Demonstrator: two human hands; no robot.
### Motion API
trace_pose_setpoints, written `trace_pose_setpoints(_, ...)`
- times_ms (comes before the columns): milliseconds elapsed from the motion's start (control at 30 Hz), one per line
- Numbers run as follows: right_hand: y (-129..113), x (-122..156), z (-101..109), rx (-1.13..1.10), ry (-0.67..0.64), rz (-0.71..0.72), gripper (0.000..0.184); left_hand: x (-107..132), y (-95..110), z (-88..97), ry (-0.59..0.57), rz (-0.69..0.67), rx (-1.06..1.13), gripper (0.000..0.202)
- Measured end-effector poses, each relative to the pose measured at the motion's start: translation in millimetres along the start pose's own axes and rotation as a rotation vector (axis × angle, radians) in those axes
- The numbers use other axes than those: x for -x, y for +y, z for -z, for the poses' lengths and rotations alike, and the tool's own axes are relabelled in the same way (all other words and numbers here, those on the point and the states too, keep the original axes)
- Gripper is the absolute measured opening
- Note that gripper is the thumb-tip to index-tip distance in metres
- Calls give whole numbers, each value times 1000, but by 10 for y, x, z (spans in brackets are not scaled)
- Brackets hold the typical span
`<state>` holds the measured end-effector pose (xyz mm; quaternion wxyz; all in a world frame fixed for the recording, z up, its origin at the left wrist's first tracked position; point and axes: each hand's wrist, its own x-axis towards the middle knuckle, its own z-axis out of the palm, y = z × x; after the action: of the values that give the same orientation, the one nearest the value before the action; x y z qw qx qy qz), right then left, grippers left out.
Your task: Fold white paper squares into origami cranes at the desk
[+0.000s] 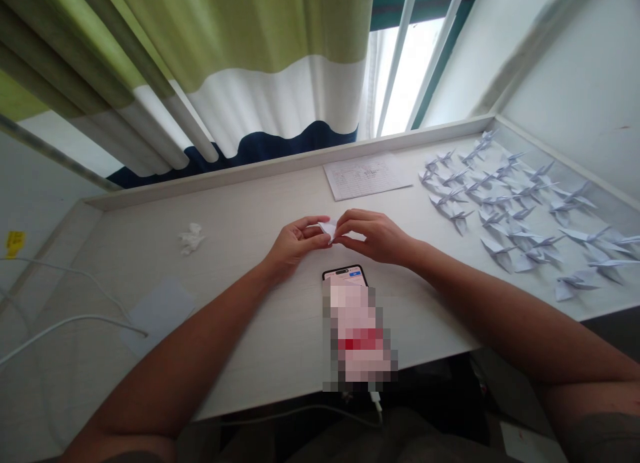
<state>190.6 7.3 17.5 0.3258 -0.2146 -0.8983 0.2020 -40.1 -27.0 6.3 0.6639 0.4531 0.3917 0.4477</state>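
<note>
Between my two hands, above the middle of the desk, is a small piece of folded white paper (327,229). My left hand (299,240) pinches its left side between thumb and fingers. On the other side, my right hand (373,235) grips the paper's right edge with its fingertips, which hide part of it. Just below the hands lies a phone (350,316), its screen mostly blurred out. Over on the right side of the desk sit several folded paper cranes (493,200) in a loose group.
A printed sheet (367,176) lies near the desk's back ledge. Crumpled tissue (191,239) is at the left, with a blank paper sheet (155,313) nearer me. A white cable (75,323) crosses the left side. A charging plug (375,402) hangs at the front edge. Curtains (250,50) hang behind.
</note>
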Motion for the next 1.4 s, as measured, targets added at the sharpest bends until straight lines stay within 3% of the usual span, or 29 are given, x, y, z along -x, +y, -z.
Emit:
trace_pose_setpoints(200, -34, -30, 20, -249, 45, -162, 12, -16, -13, 26, -35, -9, -33, 58)
trace_pose_setpoints(567, -40, -50, -40, -555, 168, -434, 25, 2, -25, 11, -60, -13, -17, 60)
trace_pose_setpoints(667, -74, -46, -85, -537, 223, -440, 25, 2, -11, -13, -23, -19, -11, 53)
trace_pose_setpoints(867, -157, -44, -148, -412, 228, -299, 17, 2, -39, -64, 51, -48, -36, 38)
trace_pose_setpoints(1033, -153, -53, -181, -290, 317, -376, 11, 5, -82, -83, 84, -78, -115, 43)
trace_pose_setpoints(1100, -146, -55, -200, -242, 297, -377, 11, 2, -86, -84, 111, -99, -149, 43)
trace_pose_setpoints(1233, -131, -59, -251, -167, 200, -346, 27, -4, -95, -88, 135, -159, -202, 31)
trace_pose_setpoints(1400, -112, -54, -258, -61, 176, -286, 15, 12, -128, -110, 132, -195, -214, 30)
